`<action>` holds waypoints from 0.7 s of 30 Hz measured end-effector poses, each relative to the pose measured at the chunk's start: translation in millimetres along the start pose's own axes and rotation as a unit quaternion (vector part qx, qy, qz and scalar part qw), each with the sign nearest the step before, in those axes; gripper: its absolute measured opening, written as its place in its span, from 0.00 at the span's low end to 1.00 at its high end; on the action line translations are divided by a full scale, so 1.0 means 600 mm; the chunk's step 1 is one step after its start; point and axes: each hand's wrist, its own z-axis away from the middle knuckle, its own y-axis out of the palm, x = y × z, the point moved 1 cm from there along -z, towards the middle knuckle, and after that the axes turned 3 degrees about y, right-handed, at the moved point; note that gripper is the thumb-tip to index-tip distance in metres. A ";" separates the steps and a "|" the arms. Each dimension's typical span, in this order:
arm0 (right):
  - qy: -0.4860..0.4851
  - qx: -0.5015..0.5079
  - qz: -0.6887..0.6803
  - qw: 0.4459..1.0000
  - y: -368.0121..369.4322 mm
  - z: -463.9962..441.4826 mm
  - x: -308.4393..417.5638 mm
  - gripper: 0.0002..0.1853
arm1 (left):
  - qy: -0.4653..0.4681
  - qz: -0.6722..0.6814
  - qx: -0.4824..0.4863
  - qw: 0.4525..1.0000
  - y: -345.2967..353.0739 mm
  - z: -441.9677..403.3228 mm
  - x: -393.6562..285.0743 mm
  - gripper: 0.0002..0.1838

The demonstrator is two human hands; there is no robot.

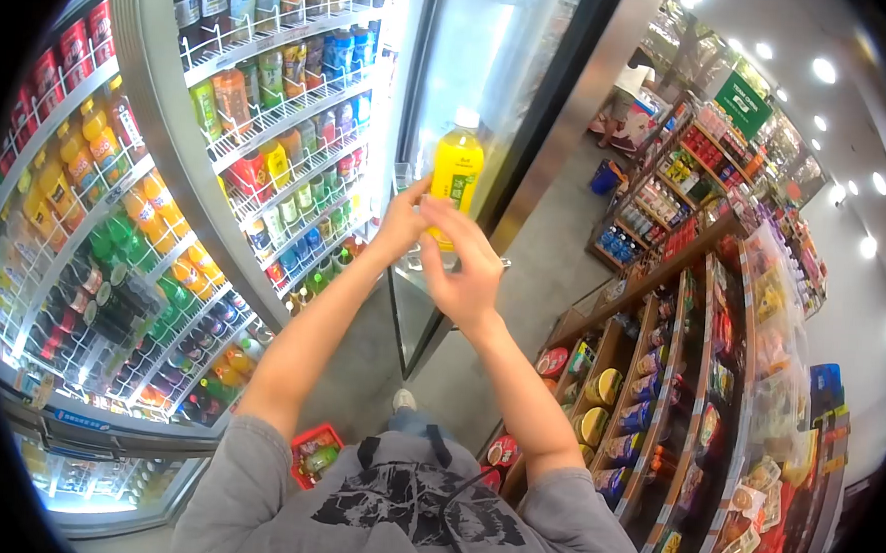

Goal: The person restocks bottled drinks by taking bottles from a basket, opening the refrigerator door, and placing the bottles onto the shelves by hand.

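A yellow drink bottle [459,167] with a white cap stands upright in front of me, before the open cooler door. My left hand [402,220] is closed on the bottle's lower left side; its fingertips are partly hidden. Across the bottle's lower front comes my right hand [461,269], its fingers stretched out and its thumb apart. Its fingertips meet the left hand and the bottle, though how firmly they touch cannot be told.
The glass cooler door [504,69] stands open beside lit shelves [284,58] of bottles and cans. Another glass door [139,50] covers drinks at the left. A red basket [304,436] with goods sits by my feet. Snack shelves [668,388] line the right; a person [628,86] stands far back.
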 end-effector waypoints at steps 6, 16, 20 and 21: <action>0.089 -0.067 0.049 0.993 0.070 -0.057 -0.067 0.24 | 0.086 -0.020 0.024 0.996 0.018 -0.019 0.001 0.26; 0.070 -0.118 0.073 0.988 0.160 -0.129 -0.207 0.23 | 0.037 -0.172 -0.052 0.983 -0.063 -0.101 0.063 0.30; 0.202 -0.091 -0.063 0.973 0.244 -0.143 -0.282 0.26 | 0.015 -0.129 -0.132 0.983 -0.154 -0.111 0.065 0.30; 0.200 -0.082 -0.075 0.973 0.265 -0.144 -0.290 0.26 | 0.031 -0.126 -0.137 0.982 -0.176 -0.113 0.061 0.31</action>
